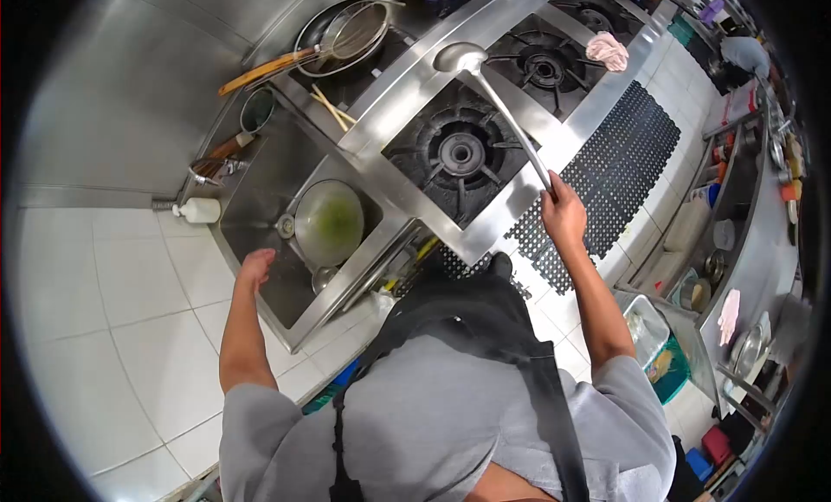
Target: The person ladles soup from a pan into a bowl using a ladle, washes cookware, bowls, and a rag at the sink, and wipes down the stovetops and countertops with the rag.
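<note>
Gripping the ladle (pixel 507 117) in the right hand (pixel 564 216), closing the fingers round the near end of its long handle. Holding it slantwise across the stove (pixel 498 216), passing the handle over a corner of the near burner (pixel 462 154). Pointing the bowl end away from the body, over the steel strip beyond that burner; leaving it impossible to tell whether steel and bowl are touching.

Stretching the left hand (pixel 257 267) out to the left edge of the sink (pixel 290 303), well apart from the ladle. Curling the fingers there partly; not showing whether anything is inside them, so leaving that grip impossible to tell.

Facing a pan (pixel 329 223) with a green tinge, lying in the sink near the left hand. Having a white bottle (pixel 199 210) beside the sink, a strainer (pixel 355 33) farther back, chopsticks (pixel 333 108) just nearer than that, and a pink cloth (pixel 608 51) by the second burner (pixel 545 67). Wearing a dark apron (pixel 459 316).
</note>
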Demonstrator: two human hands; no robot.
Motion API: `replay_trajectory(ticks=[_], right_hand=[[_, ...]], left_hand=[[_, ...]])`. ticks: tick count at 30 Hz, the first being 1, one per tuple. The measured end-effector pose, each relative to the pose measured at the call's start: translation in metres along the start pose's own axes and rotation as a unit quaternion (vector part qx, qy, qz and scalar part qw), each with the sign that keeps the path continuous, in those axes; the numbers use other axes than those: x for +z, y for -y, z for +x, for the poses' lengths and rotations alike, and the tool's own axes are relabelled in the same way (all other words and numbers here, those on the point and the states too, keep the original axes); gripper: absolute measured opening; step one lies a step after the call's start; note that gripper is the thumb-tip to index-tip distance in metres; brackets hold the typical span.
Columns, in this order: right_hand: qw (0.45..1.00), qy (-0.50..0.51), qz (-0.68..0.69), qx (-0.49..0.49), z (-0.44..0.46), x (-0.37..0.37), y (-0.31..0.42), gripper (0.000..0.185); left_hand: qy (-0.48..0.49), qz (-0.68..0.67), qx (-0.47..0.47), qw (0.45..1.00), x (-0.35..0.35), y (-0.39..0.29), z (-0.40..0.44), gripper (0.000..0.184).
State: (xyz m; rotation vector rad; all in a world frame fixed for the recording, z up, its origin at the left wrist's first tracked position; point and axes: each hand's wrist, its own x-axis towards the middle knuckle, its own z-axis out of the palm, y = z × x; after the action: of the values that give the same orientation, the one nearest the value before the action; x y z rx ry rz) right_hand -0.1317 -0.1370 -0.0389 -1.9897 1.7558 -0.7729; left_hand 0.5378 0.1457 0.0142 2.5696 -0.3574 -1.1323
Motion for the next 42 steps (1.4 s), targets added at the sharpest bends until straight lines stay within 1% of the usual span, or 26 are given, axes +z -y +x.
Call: replay_trajectory(ticks=[4,7,9,12,14,15,16,17,18,19,20,21,22,23,26,28,29,30,31,33,35,36,38,39,41,42], right_hand=[[1.000,-0.020,-0.005,0.024,0.049,0.037,-0.050,0.039],[1.000,0.015,0.015,0.018,0.081,0.043,-0.072,0.039],[0.997,-0.022,-0.066,-0.017,0.112,0.027,-0.072,0.043],[0.980,-0.120,-0.154,-0.043,0.208,0.015,-0.107,0.065],[0.978,-0.161,-0.128,-0.032,0.282,-0.008,-0.120,0.056],[0.957,-0.206,-0.195,-0.056,0.319,-0.007,-0.141,0.053],[0.953,-0.228,-0.183,-0.080,0.353,-0.009,-0.156,0.062],[0.961,-0.204,-0.159,-0.100,0.384,-0.007,-0.180,0.060],[0.930,-0.193,-0.261,-0.174,0.412,0.002,-0.210,0.062],[0.936,-0.163,-0.259,-0.174,0.430,0.011,-0.227,0.065],[0.984,-0.129,-0.056,-0.106,0.462,0.032,-0.267,0.066],[0.991,-0.075,-0.055,-0.093,0.472,0.056,-0.304,0.065],[0.973,0.012,-0.225,0.053,0.441,0.032,-0.244,0.062],[0.960,-0.008,-0.279,0.017,0.444,0.042,-0.262,0.056],[0.984,0.030,-0.120,0.126,0.467,0.047,-0.300,0.052],[0.988,0.067,0.033,0.136,0.453,0.022,-0.267,0.050],[0.961,0.058,0.231,0.141,0.444,0.015,-0.246,0.049],[0.894,0.050,0.422,0.141,0.424,0.009,-0.214,0.047],[0.789,0.041,0.596,0.139,0.402,0.005,-0.183,0.045],[0.715,0.045,0.686,0.125,0.366,-0.007,-0.111,0.041],[0.730,0.102,0.669,0.096,0.344,0.008,-0.059,0.036],[0.880,0.045,0.472,-0.023,0.342,0.037,-0.051,0.038],[0.962,0.017,0.257,-0.089,0.319,0.068,0.011,0.039],[0.959,0.054,0.275,-0.035,0.296,0.075,0.071,0.036],[0.985,0.011,0.134,-0.112,0.285,0.134,0.111,0.037],[0.978,-0.019,0.055,-0.202,0.285,0.165,0.112,0.037]], left_hand=[[0.022,0.017,0.028,0.999,0.014,0.025,-0.011,0.034],[-0.013,0.022,0.040,0.999,0.016,0.055,-0.022,0.038],[-0.032,0.062,0.066,0.995,0.015,0.059,-0.045,0.037],[-0.065,0.038,0.052,0.996,0.011,0.071,-0.061,0.031],[-0.083,0.016,0.041,0.996,0.009,0.072,-0.078,0.031],[-0.096,0.004,0.035,0.995,0.009,0.073,-0.087,0.031],[-0.102,0.016,0.024,0.994,0.010,0.078,-0.095,0.031],[-0.111,0.026,0.013,0.993,0.010,0.082,-0.102,0.030],[-0.120,0.036,0.003,0.992,0.010,0.084,-0.108,0.030],[-0.133,0.060,-0.012,0.989,0.014,0.077,-0.120,0.030],[-0.143,0.083,-0.027,0.986,0.023,0.064,-0.134,0.029],[-0.150,0.106,-0.043,0.982,0.028,0.061,-0.144,0.029],[-0.152,0.126,-0.050,0.979,0.028,0.066,-0.148,0.030],[-0.148,0.146,-0.056,0.976,0.027,0.070,-0.148,0.032],[-0.146,0.161,-0.060,0.974,0.028,0.090,-0.139,0.033],[-0.140,0.155,-0.043,0.977,0.029,0.098,-0.122,0.033],[-0.134,0.155,-0.033,0.978,0.028,0.101,-0.115,0.034],[-0.128,0.156,-0.026,0.979,0.028,0.104,-0.112,0.035],[-0.124,0.161,-0.015,0.979,0.030,0.102,-0.109,0.036],[-0.126,0.171,-0.001,0.977,0.034,0.089,-0.102,0.037],[-0.116,0.135,0.014,0.984,0.034,0.090,-0.090,0.038],[-0.116,0.129,0.015,0.985,0.033,0.089,-0.086,0.038],[-0.113,0.116,0.024,0.987,0.035,0.084,-0.077,0.038],[-0.110,0.119,0.036,0.986,0.036,0.075,-0.076,0.038],[-0.103,0.125,0.053,0.985,0.036,0.063,-0.084,0.038],[-0.112,0.132,0.058,0.983,0.033,0.071,-0.084,0.038]])
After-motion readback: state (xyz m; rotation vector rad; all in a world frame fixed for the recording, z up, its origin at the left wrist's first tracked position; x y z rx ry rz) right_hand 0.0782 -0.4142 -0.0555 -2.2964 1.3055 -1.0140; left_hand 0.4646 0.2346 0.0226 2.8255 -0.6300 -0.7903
